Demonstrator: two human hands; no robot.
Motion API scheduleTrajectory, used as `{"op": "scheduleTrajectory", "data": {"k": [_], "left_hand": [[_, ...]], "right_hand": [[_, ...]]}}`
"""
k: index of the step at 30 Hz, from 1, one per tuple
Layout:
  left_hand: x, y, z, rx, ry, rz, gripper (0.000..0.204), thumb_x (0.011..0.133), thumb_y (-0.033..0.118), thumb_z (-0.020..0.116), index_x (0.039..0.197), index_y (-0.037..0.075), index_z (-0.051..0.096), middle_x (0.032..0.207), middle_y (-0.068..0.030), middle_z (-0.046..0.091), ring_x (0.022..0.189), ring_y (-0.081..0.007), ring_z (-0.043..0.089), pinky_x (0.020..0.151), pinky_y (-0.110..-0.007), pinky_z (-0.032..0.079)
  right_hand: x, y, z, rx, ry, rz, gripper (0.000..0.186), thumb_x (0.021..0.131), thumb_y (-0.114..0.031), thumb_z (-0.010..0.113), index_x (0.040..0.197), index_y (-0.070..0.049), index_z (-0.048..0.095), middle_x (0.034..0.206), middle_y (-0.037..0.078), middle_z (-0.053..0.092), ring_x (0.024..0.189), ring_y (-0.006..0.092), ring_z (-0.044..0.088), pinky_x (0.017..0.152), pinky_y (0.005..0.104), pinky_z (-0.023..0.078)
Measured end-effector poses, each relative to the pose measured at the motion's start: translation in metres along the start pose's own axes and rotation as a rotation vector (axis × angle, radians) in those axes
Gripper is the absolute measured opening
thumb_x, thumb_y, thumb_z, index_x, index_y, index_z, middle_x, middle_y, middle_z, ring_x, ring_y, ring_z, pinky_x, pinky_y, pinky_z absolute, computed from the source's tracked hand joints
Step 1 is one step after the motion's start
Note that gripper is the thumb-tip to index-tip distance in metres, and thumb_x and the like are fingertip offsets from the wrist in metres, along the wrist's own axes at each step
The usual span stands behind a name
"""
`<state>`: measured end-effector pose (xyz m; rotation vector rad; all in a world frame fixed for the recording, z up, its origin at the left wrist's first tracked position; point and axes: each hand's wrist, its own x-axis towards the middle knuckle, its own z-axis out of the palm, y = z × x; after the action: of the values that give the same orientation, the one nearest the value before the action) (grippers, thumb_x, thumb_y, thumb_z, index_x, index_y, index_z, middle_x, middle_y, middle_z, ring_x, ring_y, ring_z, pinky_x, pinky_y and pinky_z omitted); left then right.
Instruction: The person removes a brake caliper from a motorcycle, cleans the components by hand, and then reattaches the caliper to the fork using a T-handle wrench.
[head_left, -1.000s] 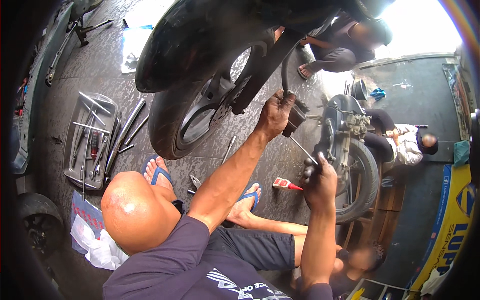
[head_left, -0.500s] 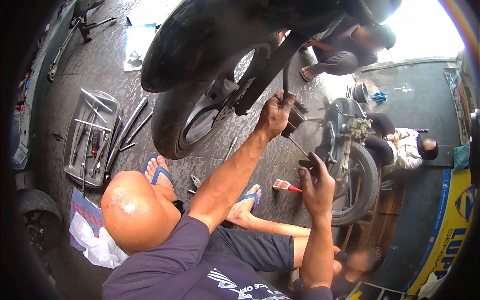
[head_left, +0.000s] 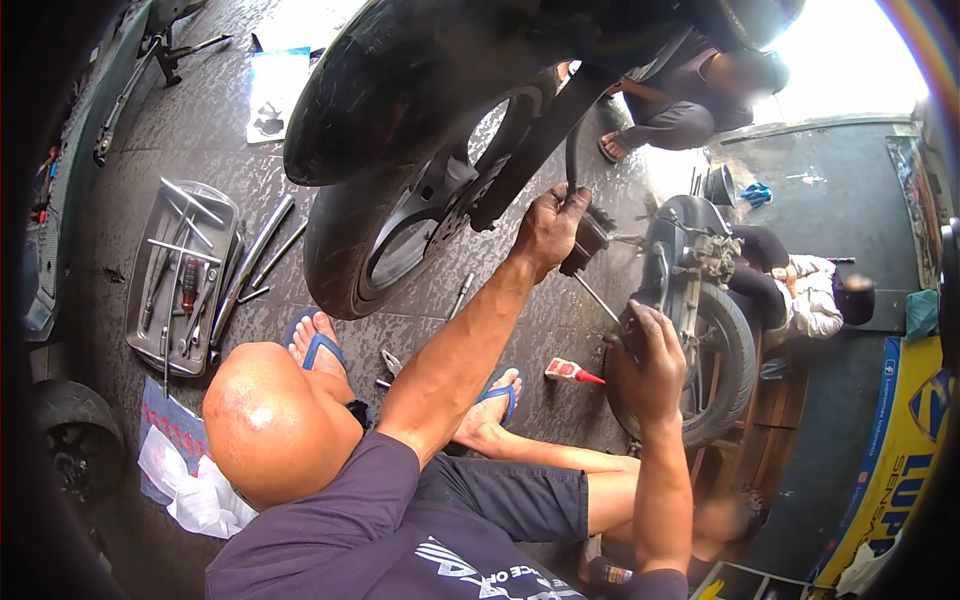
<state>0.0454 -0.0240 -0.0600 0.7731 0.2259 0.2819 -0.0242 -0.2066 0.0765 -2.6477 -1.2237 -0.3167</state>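
My left hand (head_left: 548, 236) is closed around a black brake caliper (head_left: 590, 243), just right of the motorcycle's wheel. A black hose (head_left: 573, 160) runs up from beside my thumb. From the caliper's underside a thin metal rod (head_left: 598, 298) slants down to the right. The rod's lower end meets the curled fingers of my right hand (head_left: 655, 365); the exact grip there is partly hidden. Left of my arm stand the wheel's black tyre (head_left: 335, 250) and its dark fender (head_left: 370, 95).
A grey tray (head_left: 135, 300) of wrenches and a screwdriver lies at left, with metal tubes (head_left: 262, 250) alongside. A white bottle with a red tip (head_left: 570, 371) lies near my foot. Another wheel (head_left: 735, 345) stands at right. Several people are nearby, one crouching (head_left: 680, 110) at the top.
My right hand has moved slightly right, its fingers now more curled together. The caliper and the rod have tilted a little; my left hand keeps its hold.
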Motion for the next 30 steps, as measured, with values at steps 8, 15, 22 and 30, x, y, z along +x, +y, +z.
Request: {"op": "scheduleTrajectory", "data": {"k": [8,15,22,30], "left_hand": [[-0.003,0.007,0.01,-0.194,0.003,-0.114,0.017,0.1,0.02,0.062,0.1,0.003,0.064,0.084,-0.0038,0.07,0.07,-0.0105,0.064,0.063,-0.027,0.053],[-0.002,-0.007,0.028,-0.27,0.178,0.173,0.011,0.095,0.012,0.059,0.089,0.004,0.064,0.079,-0.0002,0.066,0.068,-0.0084,0.058,0.063,-0.028,0.05],[0.0,-0.016,0.031,-0.096,0.239,0.226,0.013,0.095,0.012,0.061,0.087,0.002,0.065,0.072,0.0018,0.061,0.066,-0.0084,0.053,0.064,-0.029,0.046],[0.002,-0.022,0.03,-0.065,0.27,0.291,0.012,0.094,0.011,0.061,0.088,0.002,0.066,0.074,0.0011,0.063,0.068,-0.0094,0.055,0.065,-0.03,0.047]], "right_hand": [[0.035,0.013,-0.028,-0.182,-0.008,-0.359,0.022,0.079,-0.012,0.079,0.095,-0.002,0.067,0.088,0.013,0.063,0.081,0.0322,0.063,0.07,0.0431,0.05],[0.008,0.022,0.005,-0.118,0.243,-0.03,0.013,0.09,-0.011,0.069,0.085,-0.002,0.061,0.074,0.015,0.055,0.066,0.0354,0.056,0.061,0.0435,0.045],[-0.012,0.025,0.025,-0.049,0.274,0.125,0.021,0.098,-0.017,0.064,0.087,-0.001,0.059,0.072,0.016,0.051,0.063,0.0365,0.055,0.06,0.0431,0.043],[-0.012,0.024,0.026,-0.045,0.262,0.147,0.021,0.098,-0.017,0.064,0.087,0.0,0.059,0.073,0.017,0.052,0.065,0.0374,0.056,0.062,0.0436,0.045]]}}
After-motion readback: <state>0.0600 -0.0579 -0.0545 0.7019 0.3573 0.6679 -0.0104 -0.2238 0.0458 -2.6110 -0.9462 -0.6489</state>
